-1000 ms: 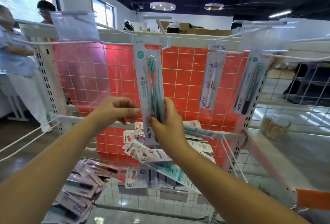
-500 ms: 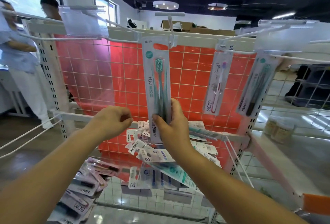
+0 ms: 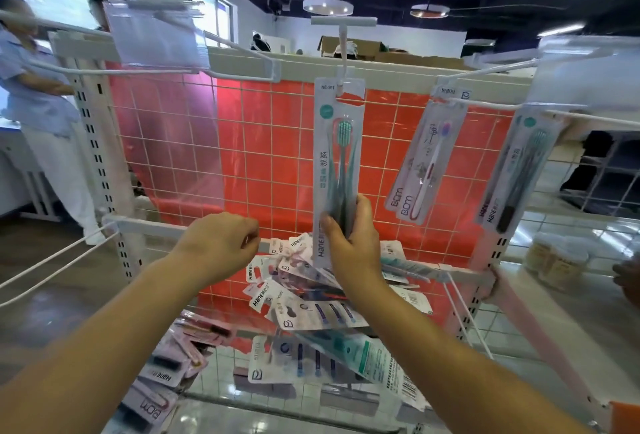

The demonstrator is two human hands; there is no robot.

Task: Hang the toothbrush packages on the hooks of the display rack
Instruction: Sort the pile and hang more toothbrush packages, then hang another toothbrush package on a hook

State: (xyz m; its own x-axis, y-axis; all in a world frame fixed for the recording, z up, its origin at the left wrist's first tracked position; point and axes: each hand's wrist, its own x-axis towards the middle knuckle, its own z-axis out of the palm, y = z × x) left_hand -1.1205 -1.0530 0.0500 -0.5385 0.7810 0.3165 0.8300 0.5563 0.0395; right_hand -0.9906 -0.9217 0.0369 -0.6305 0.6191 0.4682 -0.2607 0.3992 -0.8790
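Because the hang-hole at its top had to ride the centre hook, I held the teal toothbrush package low, my right hand pinching its bottom end so the top could swing free. My left hand hovered loosely curled, grasping nothing. Two packages hung to the right — room stayed open leftward, above the heap of packages on the wire shelf.

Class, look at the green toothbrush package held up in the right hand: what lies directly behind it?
Behind the green toothbrush package you see the white wire grid over a red backing panel. The package itself covers the strip directly behind it.
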